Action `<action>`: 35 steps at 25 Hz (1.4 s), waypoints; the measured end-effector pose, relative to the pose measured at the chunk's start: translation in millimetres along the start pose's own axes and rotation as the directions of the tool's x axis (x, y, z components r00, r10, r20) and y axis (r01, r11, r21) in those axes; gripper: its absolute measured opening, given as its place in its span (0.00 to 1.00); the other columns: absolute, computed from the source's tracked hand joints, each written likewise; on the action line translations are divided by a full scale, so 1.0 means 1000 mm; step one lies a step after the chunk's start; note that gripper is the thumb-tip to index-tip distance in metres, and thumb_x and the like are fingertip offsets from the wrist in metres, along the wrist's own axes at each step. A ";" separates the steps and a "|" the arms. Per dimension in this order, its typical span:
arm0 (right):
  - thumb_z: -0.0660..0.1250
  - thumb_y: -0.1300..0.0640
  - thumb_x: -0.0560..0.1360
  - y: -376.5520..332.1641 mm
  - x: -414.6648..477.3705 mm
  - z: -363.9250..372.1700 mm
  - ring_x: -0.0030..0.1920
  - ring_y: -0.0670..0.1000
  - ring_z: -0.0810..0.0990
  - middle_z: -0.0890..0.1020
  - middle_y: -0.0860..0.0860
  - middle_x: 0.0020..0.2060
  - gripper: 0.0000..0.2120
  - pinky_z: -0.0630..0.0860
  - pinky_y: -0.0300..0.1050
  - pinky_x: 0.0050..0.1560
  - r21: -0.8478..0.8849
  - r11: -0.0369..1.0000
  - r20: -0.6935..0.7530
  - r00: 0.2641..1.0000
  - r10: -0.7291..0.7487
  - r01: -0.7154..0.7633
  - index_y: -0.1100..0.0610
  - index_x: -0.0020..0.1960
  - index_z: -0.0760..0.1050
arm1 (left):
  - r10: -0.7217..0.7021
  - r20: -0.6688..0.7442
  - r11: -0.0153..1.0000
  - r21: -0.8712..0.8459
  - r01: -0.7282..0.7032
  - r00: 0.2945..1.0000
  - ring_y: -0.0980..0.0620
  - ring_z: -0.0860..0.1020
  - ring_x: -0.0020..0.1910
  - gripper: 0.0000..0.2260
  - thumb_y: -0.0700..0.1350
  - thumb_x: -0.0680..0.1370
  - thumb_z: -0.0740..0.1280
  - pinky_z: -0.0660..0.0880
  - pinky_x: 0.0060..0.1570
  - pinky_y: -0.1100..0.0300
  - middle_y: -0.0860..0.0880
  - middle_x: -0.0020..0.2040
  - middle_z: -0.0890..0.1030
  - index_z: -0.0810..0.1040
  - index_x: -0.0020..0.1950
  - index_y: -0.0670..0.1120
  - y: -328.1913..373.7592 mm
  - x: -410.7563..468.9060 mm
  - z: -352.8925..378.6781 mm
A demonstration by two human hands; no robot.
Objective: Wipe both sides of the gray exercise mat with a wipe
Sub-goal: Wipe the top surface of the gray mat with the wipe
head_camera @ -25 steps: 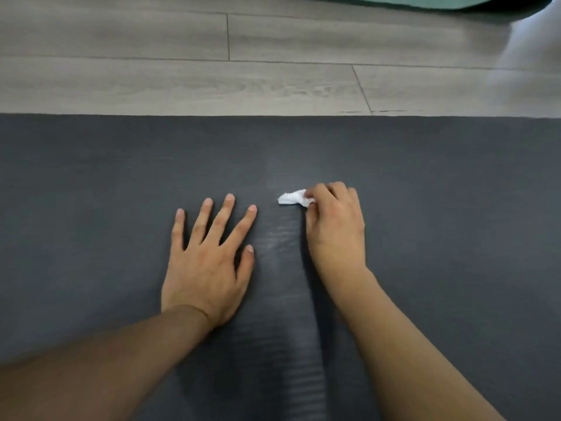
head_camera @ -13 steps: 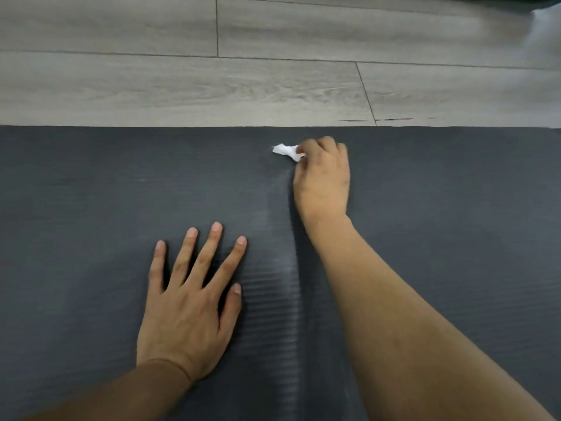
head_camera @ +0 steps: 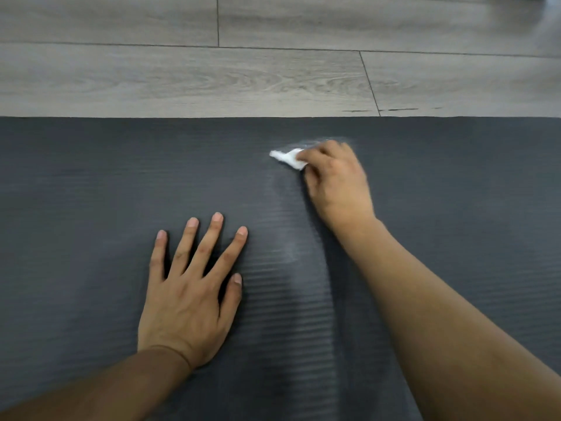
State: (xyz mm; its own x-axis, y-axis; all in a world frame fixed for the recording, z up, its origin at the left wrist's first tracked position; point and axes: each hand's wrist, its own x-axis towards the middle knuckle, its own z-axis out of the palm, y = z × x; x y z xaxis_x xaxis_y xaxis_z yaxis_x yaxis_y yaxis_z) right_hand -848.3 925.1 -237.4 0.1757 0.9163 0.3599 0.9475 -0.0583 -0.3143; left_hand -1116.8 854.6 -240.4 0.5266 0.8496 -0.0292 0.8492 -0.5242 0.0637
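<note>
**Wiping top face of mat, far edge**

Gray exercise mat lies flat on wood floor, ribbed side up, filling the lower frame. Right hand has fingers curled, pinching a small bunched white wipe and pressing it to the mat near the far edge; a pale damp streak runs from there toward the person. Left hand is spread flat, palm down, holding nothing, likely bracing the mat so it doesn't slide or bunch under the strokes. Underside probably not yet done; mat is not flipped here.
</note>
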 end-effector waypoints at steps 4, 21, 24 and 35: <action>0.64 0.62 0.73 0.004 -0.010 -0.010 0.47 0.58 0.73 0.78 0.54 0.47 0.10 0.74 0.53 0.49 -0.013 0.944 -0.141 0.935 0.324 -0.329 0.55 0.50 0.82 | 0.003 -0.032 1.000 0.006 -0.003 0.999 0.41 0.58 0.81 0.27 0.56 0.83 0.51 0.54 0.76 0.33 0.48 0.82 0.60 0.57 0.83 0.56 0.000 0.002 0.002; 0.63 0.66 0.76 -0.096 -0.249 -0.070 0.60 0.53 0.71 0.75 0.49 0.64 0.19 0.68 0.48 0.66 0.057 0.941 0.014 0.943 0.333 -0.333 0.54 0.65 0.75 | -0.030 -0.028 0.997 -0.067 0.028 0.999 0.41 0.53 0.82 0.26 0.57 0.83 0.47 0.45 0.78 0.35 0.48 0.83 0.56 0.55 0.82 0.58 0.003 0.000 0.007; 0.61 0.64 0.77 -0.098 -0.249 -0.068 0.59 0.53 0.71 0.75 0.49 0.63 0.18 0.69 0.48 0.65 0.029 0.951 0.009 0.952 0.307 -0.307 0.54 0.65 0.75 | -0.009 -0.062 0.999 -0.042 0.007 0.998 0.38 0.60 0.79 0.24 0.53 0.84 0.53 0.51 0.77 0.34 0.43 0.81 0.61 0.60 0.81 0.52 0.009 -0.006 0.004; 0.61 0.68 0.74 -0.072 -0.193 -0.075 0.49 0.50 0.72 0.74 0.47 0.51 0.19 0.73 0.44 0.53 0.232 0.914 -0.037 0.936 0.349 -0.332 0.49 0.57 0.79 | 0.020 0.042 0.998 -0.055 -0.018 0.999 0.43 0.57 0.81 0.31 0.60 0.79 0.53 0.52 0.77 0.35 0.48 0.82 0.59 0.60 0.82 0.53 0.051 -0.060 0.002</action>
State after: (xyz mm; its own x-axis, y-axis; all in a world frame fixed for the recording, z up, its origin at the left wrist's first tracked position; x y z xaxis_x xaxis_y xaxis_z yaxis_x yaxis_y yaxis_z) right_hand -930.4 722.5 -218.3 0.5054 0.8228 0.2598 0.7463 -0.2657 -0.6103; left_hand -1104.6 776.7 -237.1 0.5447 0.8357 -0.0702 0.8363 -0.5352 0.1192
